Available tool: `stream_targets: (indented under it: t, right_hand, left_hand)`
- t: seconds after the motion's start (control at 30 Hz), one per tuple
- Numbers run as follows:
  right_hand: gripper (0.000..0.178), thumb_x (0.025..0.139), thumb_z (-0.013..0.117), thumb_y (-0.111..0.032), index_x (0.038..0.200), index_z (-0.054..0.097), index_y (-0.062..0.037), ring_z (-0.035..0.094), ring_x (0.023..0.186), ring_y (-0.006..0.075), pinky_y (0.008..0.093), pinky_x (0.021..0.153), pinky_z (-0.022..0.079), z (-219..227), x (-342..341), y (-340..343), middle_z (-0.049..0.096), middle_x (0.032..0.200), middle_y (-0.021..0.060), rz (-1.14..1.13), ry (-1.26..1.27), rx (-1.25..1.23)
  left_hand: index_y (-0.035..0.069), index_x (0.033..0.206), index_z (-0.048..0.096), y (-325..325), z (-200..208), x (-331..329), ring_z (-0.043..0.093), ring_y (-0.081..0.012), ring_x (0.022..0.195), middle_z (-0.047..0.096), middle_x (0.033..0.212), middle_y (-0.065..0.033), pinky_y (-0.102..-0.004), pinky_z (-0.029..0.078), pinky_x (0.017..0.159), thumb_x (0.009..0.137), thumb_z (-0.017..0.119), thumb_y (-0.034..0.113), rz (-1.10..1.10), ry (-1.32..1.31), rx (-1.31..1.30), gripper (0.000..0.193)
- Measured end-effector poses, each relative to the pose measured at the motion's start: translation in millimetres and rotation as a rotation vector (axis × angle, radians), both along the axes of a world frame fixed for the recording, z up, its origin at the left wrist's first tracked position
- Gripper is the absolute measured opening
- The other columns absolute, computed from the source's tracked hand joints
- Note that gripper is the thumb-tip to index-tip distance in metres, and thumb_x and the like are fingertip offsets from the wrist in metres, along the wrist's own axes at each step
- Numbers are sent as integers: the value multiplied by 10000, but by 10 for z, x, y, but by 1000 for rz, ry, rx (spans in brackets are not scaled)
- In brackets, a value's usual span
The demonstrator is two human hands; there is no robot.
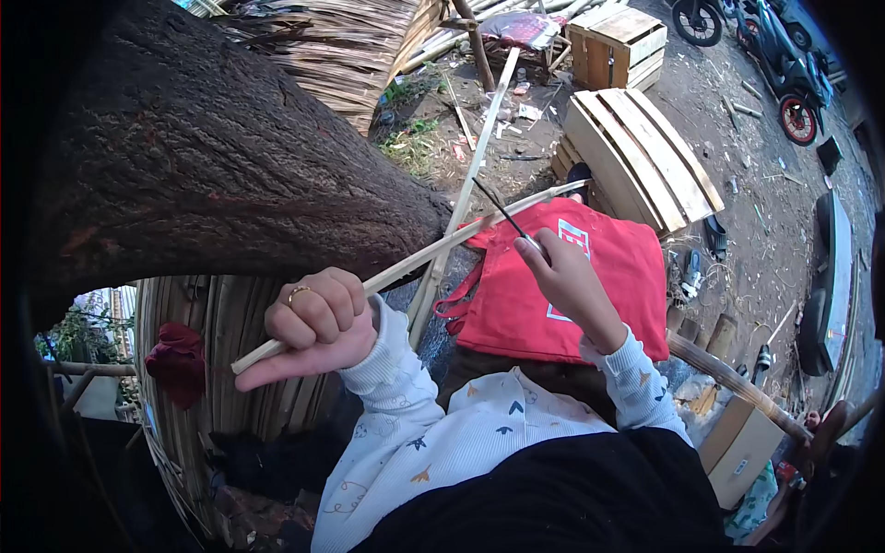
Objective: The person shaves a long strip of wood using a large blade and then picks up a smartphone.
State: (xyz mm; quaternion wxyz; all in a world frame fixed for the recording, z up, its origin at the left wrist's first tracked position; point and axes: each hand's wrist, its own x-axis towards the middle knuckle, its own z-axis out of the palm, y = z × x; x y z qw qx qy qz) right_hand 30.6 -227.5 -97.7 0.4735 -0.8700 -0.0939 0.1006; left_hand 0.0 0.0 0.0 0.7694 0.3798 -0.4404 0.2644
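Observation:
My left hand [318,318] is wrapped round the near end of a long pale bamboo strip [406,265], with one finger stretched along it. The strip slants up to the right, over a red cloth bag [516,318] spread on my lap. In my closed right hand [573,284] is a knife [494,203], its thin dark blade angled up to the left. Blade and strip cross in view; whether they touch I cannot tell. Under the held strip runs a second long strip [483,138], stretching away from me. My fist hides most of the knife's handle.
A thick tree trunk [230,175] leans in close on the left. Beyond my lap stand a slatted wooden crate [645,157] and another crate [613,51]. A motorcycle [797,69] is parked far right. A cardboard box [742,452] and a bamboo pole [737,387] lie near my right side.

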Motion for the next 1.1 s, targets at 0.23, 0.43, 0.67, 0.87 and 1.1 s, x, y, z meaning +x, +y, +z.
stream_targets:
  t: [0.23, 0.43, 0.67, 0.87, 1.1]
  right_hand:
    - [330, 901, 488, -322, 814, 465, -5, 546, 538, 339, 406, 474, 399, 350, -416, 366, 503, 551, 156, 30, -346, 349]
    - [314, 893, 508, -296, 810, 441, -1, 540, 533, 366, 443, 481, 406, 85, -451, 530, 512, 562, 182, 79, -180, 65]
    - [269, 864, 566, -253, 803, 445, -21, 528, 500, 334, 402, 447, 402, 480, -619, 527, 497, 544, 149, 107, -446, 260]
    - [322, 875, 540, -316, 787, 447, -21, 524, 477, 332, 410, 433, 400, 217, -502, 602, 505, 542, 138, 93, -172, 1]
    - [357, 857, 557, -352, 768, 450, -24, 521, 456, 321, 393, 426, 411, 483, -754, 688, 510, 554, 137, 153, -468, 119]
  left_hand:
    - [151, 519, 272, 19, -140, -147, 197, -24, 297, 238, 388, 68, -184, 142, 300, 768, 382, 728, -21, -14, 31, 638]
    - [172, 518, 239, 181, -321, -242, 173, -18, 313, 243, 393, 84, -190, 142, 325, 905, 435, 469, 198, 72, 34, 525]
    - [175, 501, 221, 131, -232, -267, 153, -21, 302, 227, 374, 86, -193, 129, 321, 903, 414, 249, 173, 69, 45, 451]
    - [170, 499, 218, 147, -256, -178, 162, -18, 301, 244, 374, 85, -193, 132, 317, 858, 418, 187, 149, 44, 43, 412]
    - [163, 497, 224, 35, -203, -297, 185, -18, 296, 267, 371, 77, -180, 159, 318, 842, 428, 178, 101, 68, 70, 401]
